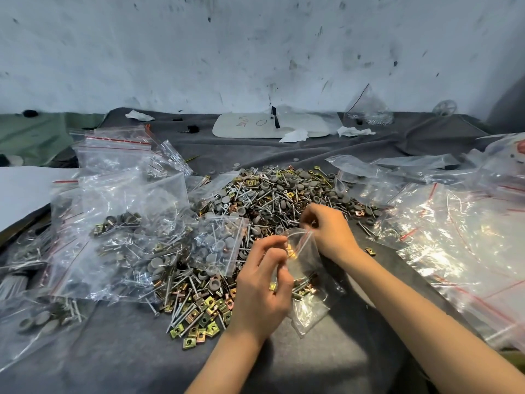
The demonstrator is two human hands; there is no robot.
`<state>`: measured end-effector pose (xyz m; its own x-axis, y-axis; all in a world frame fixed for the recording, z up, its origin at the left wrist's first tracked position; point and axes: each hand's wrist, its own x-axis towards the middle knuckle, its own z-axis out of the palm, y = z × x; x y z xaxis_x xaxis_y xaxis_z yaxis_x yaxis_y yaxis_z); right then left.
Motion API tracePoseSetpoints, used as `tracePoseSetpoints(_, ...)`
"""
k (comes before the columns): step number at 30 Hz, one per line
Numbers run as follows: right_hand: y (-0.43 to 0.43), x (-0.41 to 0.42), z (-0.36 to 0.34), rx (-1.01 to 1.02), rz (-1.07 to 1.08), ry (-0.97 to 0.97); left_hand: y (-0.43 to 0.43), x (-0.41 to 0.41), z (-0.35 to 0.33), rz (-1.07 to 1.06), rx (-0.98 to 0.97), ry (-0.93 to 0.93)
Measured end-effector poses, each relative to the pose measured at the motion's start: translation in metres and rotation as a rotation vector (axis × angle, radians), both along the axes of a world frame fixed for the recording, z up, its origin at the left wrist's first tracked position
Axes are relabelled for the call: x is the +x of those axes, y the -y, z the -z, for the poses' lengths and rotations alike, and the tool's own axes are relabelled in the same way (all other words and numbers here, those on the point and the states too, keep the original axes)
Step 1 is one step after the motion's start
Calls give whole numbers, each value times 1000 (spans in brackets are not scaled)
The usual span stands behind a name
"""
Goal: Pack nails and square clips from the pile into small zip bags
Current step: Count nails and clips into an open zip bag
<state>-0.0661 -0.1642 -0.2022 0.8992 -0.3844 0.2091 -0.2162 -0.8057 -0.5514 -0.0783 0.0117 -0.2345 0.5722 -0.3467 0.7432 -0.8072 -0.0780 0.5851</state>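
Observation:
A big pile of nails, grey caps and brass square clips (272, 200) covers the middle of the grey cloth. Loose square clips (204, 317) lie at its near edge. I hold a small clear zip bag (305, 277) upright in front of the pile, with several clips and nails at its bottom. My left hand (262, 285) pinches the bag's left side near the mouth. My right hand (326, 228) pinches the red-striped top edge at the right corner.
Filled zip bags (119, 231) are heaped at the left. Empty clear bags (460, 223) lie in a stack at the right. A white board (255, 126), tissue scraps and a stained wall stand at the back. Grey cloth (136, 351) covers the near table.

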Motion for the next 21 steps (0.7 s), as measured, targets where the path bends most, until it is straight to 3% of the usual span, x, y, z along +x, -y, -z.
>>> tracePoseSetpoints(4,-1,-21,-48,218,-140,195,1,1,0,-2,8,-2)
tracePoseSetpoints(8,-8,-46,-92,2,-386,306,1,1,-2,14,1,8)
tracePoseSetpoints(11,-14,-53,-97,-262,-515,167,1,1,-3,33,-9,18)
tracePoseSetpoints(13,-16,-54,-89,-299,-557,102,0,1,-3,35,-7,13)
tracePoseSetpoints(15,-13,-52,-80,-215,-522,165,-1,0,-2,38,-6,4)
tracePoseSetpoints(18,5,-40,-67,51,-299,312,0,-1,-3,40,-15,-35)
tracePoseSetpoints(21,22,-25,-42,144,-93,153,1,-1,-4,17,-63,-101)
